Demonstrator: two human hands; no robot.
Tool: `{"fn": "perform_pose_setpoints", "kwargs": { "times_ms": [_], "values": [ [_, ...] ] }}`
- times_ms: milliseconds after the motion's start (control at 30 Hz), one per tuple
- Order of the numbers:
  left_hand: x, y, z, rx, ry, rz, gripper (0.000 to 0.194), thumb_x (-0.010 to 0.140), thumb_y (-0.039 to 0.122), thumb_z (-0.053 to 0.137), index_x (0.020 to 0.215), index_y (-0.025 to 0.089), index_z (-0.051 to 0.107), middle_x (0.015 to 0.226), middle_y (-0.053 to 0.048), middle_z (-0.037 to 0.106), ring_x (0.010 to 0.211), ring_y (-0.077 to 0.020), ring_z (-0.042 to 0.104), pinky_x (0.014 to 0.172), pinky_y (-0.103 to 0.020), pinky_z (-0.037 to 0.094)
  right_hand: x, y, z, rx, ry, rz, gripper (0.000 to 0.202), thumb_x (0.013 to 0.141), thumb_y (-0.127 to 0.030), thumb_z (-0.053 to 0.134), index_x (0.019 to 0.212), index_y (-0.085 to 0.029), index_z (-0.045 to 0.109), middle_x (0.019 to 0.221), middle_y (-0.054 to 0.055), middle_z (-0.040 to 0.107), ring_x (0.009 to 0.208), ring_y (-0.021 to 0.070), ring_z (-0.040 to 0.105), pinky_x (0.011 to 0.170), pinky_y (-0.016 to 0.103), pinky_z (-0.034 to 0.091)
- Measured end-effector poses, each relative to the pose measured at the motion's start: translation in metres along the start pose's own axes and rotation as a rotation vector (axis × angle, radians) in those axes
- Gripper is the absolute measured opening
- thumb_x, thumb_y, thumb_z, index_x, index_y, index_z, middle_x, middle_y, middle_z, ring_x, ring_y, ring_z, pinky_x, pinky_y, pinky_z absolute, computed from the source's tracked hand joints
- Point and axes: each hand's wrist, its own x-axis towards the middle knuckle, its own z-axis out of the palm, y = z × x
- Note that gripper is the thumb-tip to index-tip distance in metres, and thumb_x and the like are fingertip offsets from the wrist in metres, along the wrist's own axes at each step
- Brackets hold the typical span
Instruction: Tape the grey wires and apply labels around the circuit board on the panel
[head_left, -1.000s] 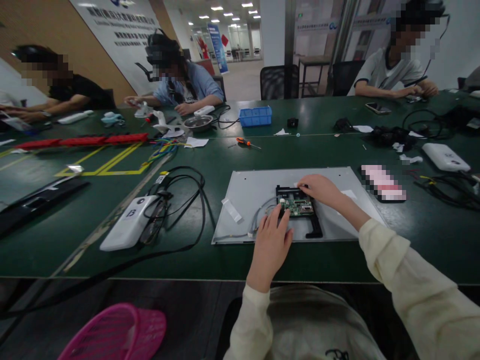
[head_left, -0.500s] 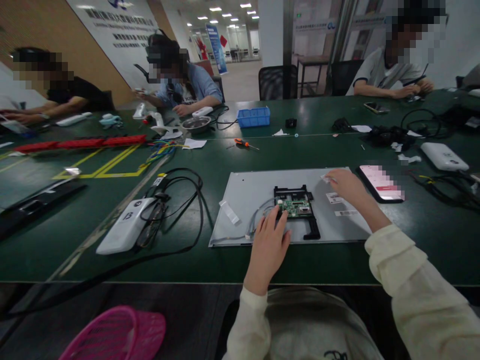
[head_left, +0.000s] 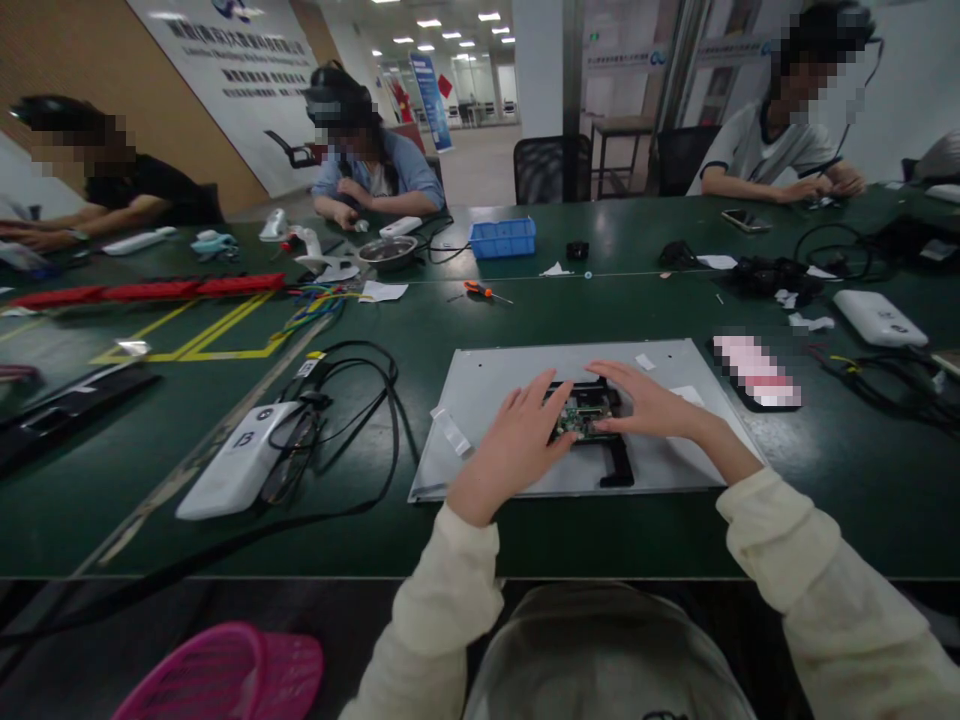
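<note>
L end of the table (head_left: 360,545): a white plastic unit (head_left: 232,462), dark cables (head_left: 281,462) beside it. Then the grey panel (head_left: 679,460), clear strip (head_left: 451,432) near its L edge. Next, L hand (head_left: 514,440) — fingers spread, thumb by the circuit board (head_left: 581,420), which sits in a black frame (head_left: 619,468) betw. both hands. R hand's (head_left: 649,400) at the frame's R side, fingers apart, thumb at the board — can't tell if either grips. Phone's (head_left: 756,370) just R of the panel.

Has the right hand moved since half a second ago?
Yes: the right hand moved left across the gray panel to the circuit board, away from the phone.
</note>
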Motion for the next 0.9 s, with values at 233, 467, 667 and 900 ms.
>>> {"fn": "perform_pose_setpoints", "kwargs": {
  "times_ms": [233, 467, 667, 900],
  "values": [
    [0.049, -0.049, 0.017, -0.275, -0.180, 0.185, 0.072, 0.083, 0.042, 0.061, 0.144, 0.023, 0.028, 0.153, -0.010, 0.026, 0.141, -0.0223, 0.027, 0.112, -0.038, 0.031, -0.003, 0.007, 0.008, 0.024, -0.081, 0.049, 0.092, 0.072, -0.053, 0.069, 0.148, -0.027, 0.023, 0.152, 0.012, 0.028, 0.137, 0.0287, 0.031, 0.110, 0.051, 0.030],
    [0.043, -0.058, 0.041, -0.422, -0.104, 0.173, 0.070, 0.082, 0.043, 0.061, 0.142, 0.020, 0.033, 0.151, -0.012, 0.030, 0.140, -0.0231, 0.028, 0.114, -0.042, 0.028, -0.003, 0.006, 0.009, 0.058, -0.097, 0.087, 0.091, 0.072, -0.055, 0.068, 0.147, -0.032, 0.023, 0.153, 0.008, 0.025, 0.138, 0.0311, 0.027, 0.111, 0.053, 0.028],
    [0.042, -0.059, 0.044, -0.476, -0.115, 0.127, 0.075, 0.078, 0.047, 0.065, 0.142, 0.025, 0.032, 0.154, -0.009, 0.022, 0.141, -0.0258, 0.023, 0.116, -0.044, 0.024, -0.001, 0.005, 0.007, 0.083, -0.128, 0.099, 0.090, 0.071, -0.057, 0.068, 0.146, -0.037, 0.023, 0.154, 0.006, 0.021, 0.139, 0.0313, 0.027, 0.110, 0.053, 0.029],
    [0.041, -0.065, 0.040, -0.497, -0.200, 0.102, 0.090, 0.069, 0.053, 0.071, 0.144, 0.029, 0.027, 0.156, -0.008, 0.015, 0.142, -0.0307, 0.017, 0.116, -0.050, 0.021, 0.000, 0.001, 0.006, 0.086, -0.137, 0.135, 0.086, 0.072, -0.056, 0.068, 0.145, -0.038, 0.026, 0.155, 0.004, 0.020, 0.139, 0.0310, 0.025, 0.111, 0.052, 0.029]
  ]
}}
